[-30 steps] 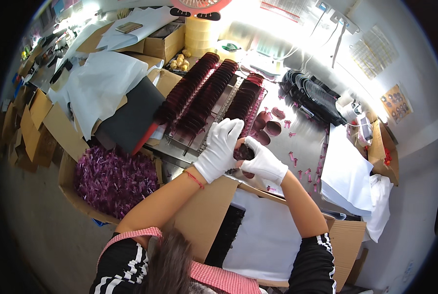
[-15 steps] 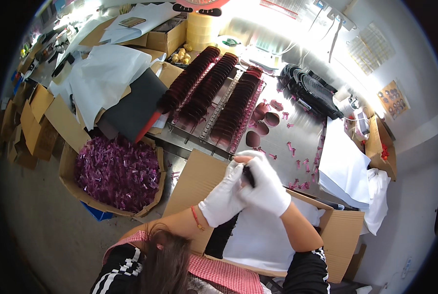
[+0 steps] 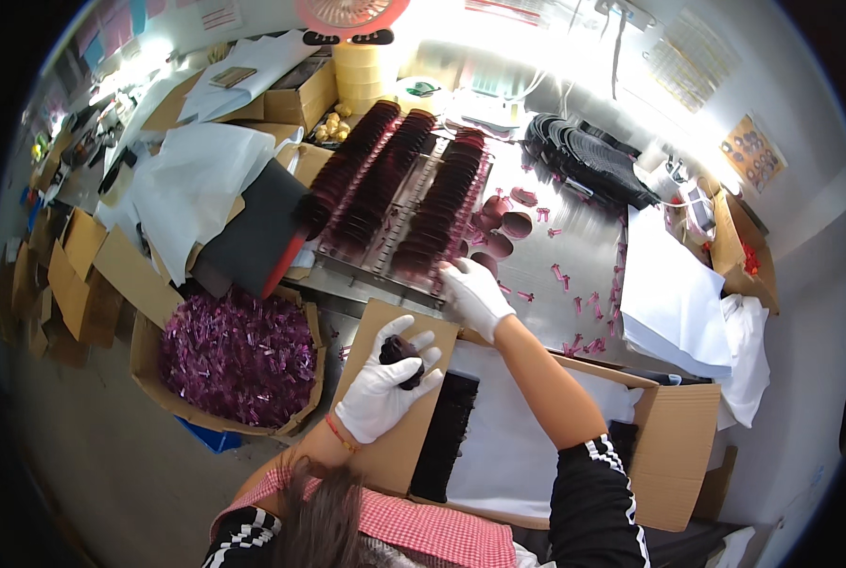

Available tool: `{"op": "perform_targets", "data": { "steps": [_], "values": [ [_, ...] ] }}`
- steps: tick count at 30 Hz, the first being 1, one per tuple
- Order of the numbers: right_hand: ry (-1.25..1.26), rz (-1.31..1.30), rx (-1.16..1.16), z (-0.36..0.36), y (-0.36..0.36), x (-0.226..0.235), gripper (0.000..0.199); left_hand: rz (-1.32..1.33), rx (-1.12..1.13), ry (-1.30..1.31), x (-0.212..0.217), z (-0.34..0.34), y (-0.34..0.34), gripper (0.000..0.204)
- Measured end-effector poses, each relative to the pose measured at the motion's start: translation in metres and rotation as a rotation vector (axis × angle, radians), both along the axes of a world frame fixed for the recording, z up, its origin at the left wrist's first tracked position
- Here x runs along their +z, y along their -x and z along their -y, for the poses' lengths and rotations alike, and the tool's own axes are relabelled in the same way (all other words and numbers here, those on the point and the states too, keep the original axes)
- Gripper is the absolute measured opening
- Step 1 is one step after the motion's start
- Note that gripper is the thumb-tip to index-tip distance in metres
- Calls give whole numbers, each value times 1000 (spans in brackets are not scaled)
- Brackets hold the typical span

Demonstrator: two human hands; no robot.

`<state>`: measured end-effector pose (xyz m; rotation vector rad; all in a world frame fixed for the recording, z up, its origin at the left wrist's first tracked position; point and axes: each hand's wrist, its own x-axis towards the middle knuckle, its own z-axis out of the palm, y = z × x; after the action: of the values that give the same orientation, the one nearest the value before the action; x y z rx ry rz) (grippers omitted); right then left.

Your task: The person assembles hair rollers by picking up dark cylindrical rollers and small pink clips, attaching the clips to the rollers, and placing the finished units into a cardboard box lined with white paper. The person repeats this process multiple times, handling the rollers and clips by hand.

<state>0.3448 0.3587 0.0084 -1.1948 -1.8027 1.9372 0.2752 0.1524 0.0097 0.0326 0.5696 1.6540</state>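
Left hand (image 3: 382,386) grips dark discs (image 3: 401,358); right hand (image 3: 476,293) touches maroon rack (image 3: 399,204).

A: Strong light is pouring in from the top, washing out the back wall and glaring off the metal tabletop (image 3: 589,246).

B: And the edges?

A: The fisheye is bending straight lines there, and the 4 corners are going black. The hair at the bottom is blurring.
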Motion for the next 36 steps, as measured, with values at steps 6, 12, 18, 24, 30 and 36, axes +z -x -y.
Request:
{"op": "perform_targets", "data": {
  "steps": [6, 12, 18, 24, 30, 36],
  "values": [
    [-595, -15, 99, -30, 40, -37, 53, 182, -97, -95, -16, -3, 19, 35],
    [-839, 157, 71, -70, 2, -23, 35, 333, -92, -65, -21, -12, 27, 39],
    [-1363, 338, 301, -67, 0, -33, 37, 74, -135, -124, -19, -30, 24, 58],
    [-1630, 313, 386, -79, 7, -37, 21, 191, -185, -159, -11, -46, 19, 52],
    [-439, -180, -228, -53, -27, 6, 7, 25, -52, -154, -21, -64, 3, 56],
    [-681, 4, -54, -17, -47, 7, 24, 128, -107, -173, -15, -77, -10, 49]
  ]
}}
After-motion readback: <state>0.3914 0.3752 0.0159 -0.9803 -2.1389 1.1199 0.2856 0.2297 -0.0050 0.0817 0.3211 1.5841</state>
